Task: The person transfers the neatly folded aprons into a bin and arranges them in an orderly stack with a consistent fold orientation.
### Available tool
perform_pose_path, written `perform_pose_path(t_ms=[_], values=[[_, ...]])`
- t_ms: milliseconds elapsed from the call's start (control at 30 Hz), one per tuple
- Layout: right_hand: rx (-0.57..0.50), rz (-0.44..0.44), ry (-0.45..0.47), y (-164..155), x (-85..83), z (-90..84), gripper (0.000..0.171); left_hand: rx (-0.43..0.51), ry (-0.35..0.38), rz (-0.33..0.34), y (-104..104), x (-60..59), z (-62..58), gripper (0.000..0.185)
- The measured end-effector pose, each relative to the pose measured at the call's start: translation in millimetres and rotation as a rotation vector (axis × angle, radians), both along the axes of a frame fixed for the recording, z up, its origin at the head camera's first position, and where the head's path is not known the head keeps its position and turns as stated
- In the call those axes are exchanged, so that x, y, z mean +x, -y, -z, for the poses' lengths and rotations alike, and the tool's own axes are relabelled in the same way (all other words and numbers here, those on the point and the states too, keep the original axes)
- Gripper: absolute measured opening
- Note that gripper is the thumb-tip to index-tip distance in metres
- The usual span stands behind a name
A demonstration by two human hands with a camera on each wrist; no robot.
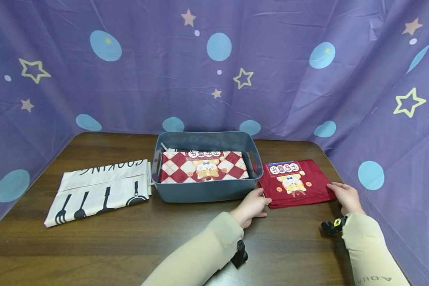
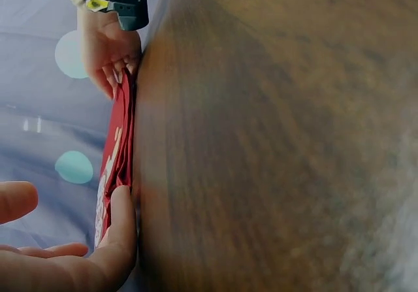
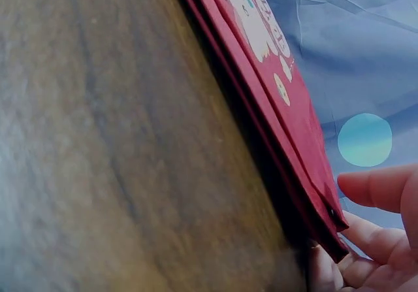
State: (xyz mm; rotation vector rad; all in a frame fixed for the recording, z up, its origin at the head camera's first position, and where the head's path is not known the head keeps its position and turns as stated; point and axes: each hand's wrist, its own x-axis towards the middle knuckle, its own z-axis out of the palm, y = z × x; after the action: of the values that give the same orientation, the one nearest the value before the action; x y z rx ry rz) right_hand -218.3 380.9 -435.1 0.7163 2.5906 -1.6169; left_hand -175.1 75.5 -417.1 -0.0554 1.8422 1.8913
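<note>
Both hands (image 1: 253, 206) at red cloth (image 1: 296, 182) edges.

Head view: even, soft light, sharp, w/ slight wide-angle bend at edges. Both wrist views dimmer, table (image 2: 274, 135) blurred up close, faint glare on wood.

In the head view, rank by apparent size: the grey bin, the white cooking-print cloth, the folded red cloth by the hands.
1. grey bin
2. white cooking-print cloth, close to the bin in apparent size, so that order is unsure
3. folded red cloth, clearly smallest
</note>
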Motion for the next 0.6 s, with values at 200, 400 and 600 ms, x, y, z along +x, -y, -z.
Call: perform_pose_path(t_ms=[200, 400, 600], values=[[0.044, -0.09, 0.033, -7, 1.8, -2.6, 0.057, 0.047, -0.004, -0.016, 2, 2.2, -0.1, 0.059], [0.097, -0.154, 0.046, -11, 3.8, -5.5, 0.06, 0.052, -0.016, -0.01, 4, 3.3, -0.3, 0.054], [0.136, -0.18, 0.071, -14, 7.3, -9.1, 0.06, 0.053, 0.009, -0.018, 7, 4.5, 0.8, 0.055]])
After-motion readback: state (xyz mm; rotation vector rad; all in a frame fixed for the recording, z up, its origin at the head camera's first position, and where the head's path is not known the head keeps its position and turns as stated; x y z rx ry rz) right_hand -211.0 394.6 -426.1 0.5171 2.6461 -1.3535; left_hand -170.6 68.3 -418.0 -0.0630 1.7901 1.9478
